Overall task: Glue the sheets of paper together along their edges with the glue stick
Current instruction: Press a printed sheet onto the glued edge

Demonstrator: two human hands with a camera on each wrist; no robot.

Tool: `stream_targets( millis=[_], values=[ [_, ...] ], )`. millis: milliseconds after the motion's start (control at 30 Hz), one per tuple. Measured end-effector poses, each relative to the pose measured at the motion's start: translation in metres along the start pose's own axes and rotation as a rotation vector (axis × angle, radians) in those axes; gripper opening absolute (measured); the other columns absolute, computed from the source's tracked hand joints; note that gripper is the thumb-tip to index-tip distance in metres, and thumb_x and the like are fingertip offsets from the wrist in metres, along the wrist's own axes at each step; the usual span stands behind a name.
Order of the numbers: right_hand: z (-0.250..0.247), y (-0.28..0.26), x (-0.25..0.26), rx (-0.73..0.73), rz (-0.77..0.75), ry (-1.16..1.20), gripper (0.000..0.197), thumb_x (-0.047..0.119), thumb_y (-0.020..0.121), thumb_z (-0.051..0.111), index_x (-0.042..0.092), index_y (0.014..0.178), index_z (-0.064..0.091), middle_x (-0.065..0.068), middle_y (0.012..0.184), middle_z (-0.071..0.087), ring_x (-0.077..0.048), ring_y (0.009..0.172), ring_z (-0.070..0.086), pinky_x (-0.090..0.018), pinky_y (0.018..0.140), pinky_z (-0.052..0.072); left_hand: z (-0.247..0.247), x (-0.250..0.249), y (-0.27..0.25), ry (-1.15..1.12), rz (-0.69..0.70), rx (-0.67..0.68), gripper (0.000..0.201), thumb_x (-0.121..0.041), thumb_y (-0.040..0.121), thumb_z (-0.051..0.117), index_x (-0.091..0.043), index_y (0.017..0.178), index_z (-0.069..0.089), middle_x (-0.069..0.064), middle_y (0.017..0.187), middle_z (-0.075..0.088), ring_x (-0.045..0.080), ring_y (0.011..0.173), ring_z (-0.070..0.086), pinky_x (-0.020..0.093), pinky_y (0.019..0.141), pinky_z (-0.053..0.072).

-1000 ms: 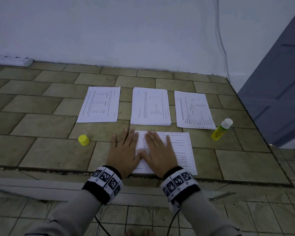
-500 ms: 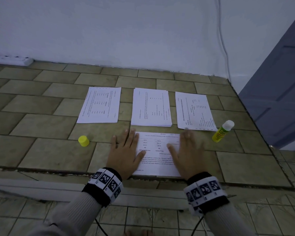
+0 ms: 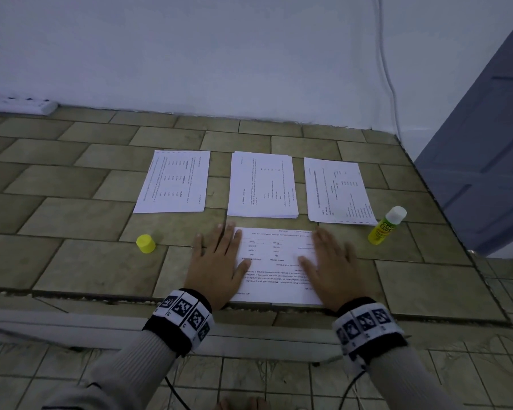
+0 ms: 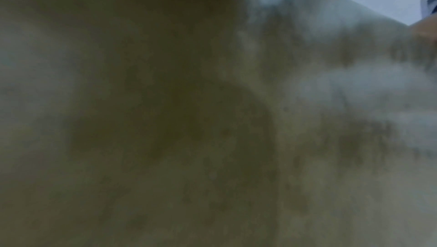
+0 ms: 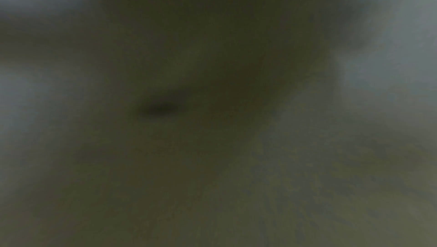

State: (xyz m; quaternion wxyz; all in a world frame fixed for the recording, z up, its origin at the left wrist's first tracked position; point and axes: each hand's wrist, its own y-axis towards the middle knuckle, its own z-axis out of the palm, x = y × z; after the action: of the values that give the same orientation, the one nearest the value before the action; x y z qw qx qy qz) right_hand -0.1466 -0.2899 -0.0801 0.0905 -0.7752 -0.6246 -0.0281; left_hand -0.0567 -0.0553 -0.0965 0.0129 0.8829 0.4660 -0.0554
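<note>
We pressed both flat, unclenched palms, left hand (image 3: 215, 266) and right hand (image 3: 333, 269), firmly outward across the white printed paper sheet (image 3: 274, 263) to seat its glued edges

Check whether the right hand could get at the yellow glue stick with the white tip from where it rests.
Probably yes: the right hand lies flat and empty on the near printed sheet, and only bare tile separates it from the yellow glue stick.
</note>
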Motion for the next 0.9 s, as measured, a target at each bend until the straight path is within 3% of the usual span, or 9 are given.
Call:
stream_targets(
  millis=[133,233,300,367,433,500,600,733,900],
  values=[
    [-0.010,-0.007,-0.024,0.058,0.048,0.036,0.087,0.070,0.084,-0.007,0.017,0.153,-0.001,0.004,0.161,-0.002,-0.010,0.147,-0.004,-0.042,0.119,0.001,0.001,0.001,-0.001,-0.015,-0.001,-0.005,0.083,-0.061,0.088,-0.005,-0.016,0.156,0.011,0.002,0.164,0.004,0.021,0.151,0.000,0.050,0.117,-0.005],
    [-0.026,-0.008,-0.027,0.070,0.057,0.204,0.080,0.066,0.090,0.018,0.014,0.151,0.013,-0.004,0.158,0.020,-0.020,0.145,0.019,-0.046,0.117,0.021,0.001,0.000,-0.001,-0.022,0.000,-0.007,0.084,-0.064,0.090,-0.007,-0.015,0.155,0.015,0.002,0.163,0.009,0.022,0.151,0.004,0.053,0.117,0.001],
    [-0.043,-0.009,-0.022,0.053,-0.003,0.246,0.067,0.056,0.093,0.032,0.016,0.146,0.027,-0.005,0.150,0.036,-0.021,0.136,0.035,-0.040,0.111,0.033,0.000,-0.001,-0.002,-0.022,-0.004,0.003,0.092,-0.067,0.085,-0.017,-0.016,0.156,0.011,0.001,0.164,0.005,0.020,0.151,0.001,0.054,0.118,0.000],
    [-0.061,-0.008,-0.013,0.118,-0.060,0.241,0.055,0.039,0.097,0.045,0.019,0.146,0.030,-0.002,0.148,0.039,-0.018,0.132,0.040,-0.030,0.107,0.033,-0.002,-0.002,-0.002,-0.027,-0.014,0.026,0.099,-0.072,0.078,-0.025,-0.016,0.156,0.002,-0.001,0.164,-0.004,0.018,0.150,-0.006,0.053,0.119,-0.004],
    [-0.075,-0.004,-0.004,0.192,-0.120,0.216,0.057,0.029,0.097,0.051,0.020,0.147,0.027,-0.001,0.147,0.041,-0.016,0.127,0.044,-0.023,0.098,0.033,-0.003,-0.002,-0.001,-0.018,-0.023,0.048,0.102,-0.075,0.075,-0.025,-0.016,0.155,-0.004,-0.001,0.163,-0.010,0.017,0.150,-0.011,0.052,0.119,-0.007],
    [-0.080,0.006,0.000,0.215,-0.168,0.183,0.062,0.025,0.096,0.054,0.018,0.149,0.022,-0.004,0.147,0.040,-0.018,0.130,0.042,-0.023,0.099,0.032,-0.004,-0.003,-0.001,-0.006,-0.027,0.063,0.104,-0.077,0.074,-0.025,-0.015,0.155,-0.007,-0.001,0.163,-0.012,0.017,0.149,-0.013,0.051,0.119,-0.009],
    [-0.074,0.022,0.000,0.268,-0.179,0.092,0.066,0.025,0.093,0.057,0.016,0.147,0.021,-0.007,0.147,0.038,-0.023,0.134,0.037,-0.034,0.106,0.035,-0.003,-0.002,-0.001,-0.021,-0.025,0.061,0.107,-0.078,0.072,-0.025,-0.014,0.155,-0.007,0.000,0.163,-0.011,0.017,0.149,-0.014,0.051,0.118,-0.010],
    [-0.067,0.035,-0.002,0.276,-0.176,-0.070,0.056,0.030,0.092,0.056,0.014,0.139,0.031,-0.008,0.133,0.043,-0.025,0.120,0.045,-0.037,0.096,0.042,-0.003,-0.002,0.000,-0.012,-0.024,0.059,0.107,-0.079,0.072,-0.024,-0.013,0.155,-0.005,0.001,0.163,-0.011,0.017,0.149,-0.014,0.051,0.118,-0.010],
    [-0.065,0.052,-0.002,0.259,-0.163,-0.130,0.038,0.029,0.093,0.052,0.006,0.122,0.044,-0.011,0.124,0.041,-0.025,0.115,0.042,-0.038,0.091,0.045,-0.003,-0.001,-0.001,-0.027,-0.014,0.053,0.099,-0.076,0.079,-0.011,-0.012,0.155,-0.003,0.001,0.163,-0.011,0.018,0.149,-0.013,0.051,0.116,-0.013]
  ],
)
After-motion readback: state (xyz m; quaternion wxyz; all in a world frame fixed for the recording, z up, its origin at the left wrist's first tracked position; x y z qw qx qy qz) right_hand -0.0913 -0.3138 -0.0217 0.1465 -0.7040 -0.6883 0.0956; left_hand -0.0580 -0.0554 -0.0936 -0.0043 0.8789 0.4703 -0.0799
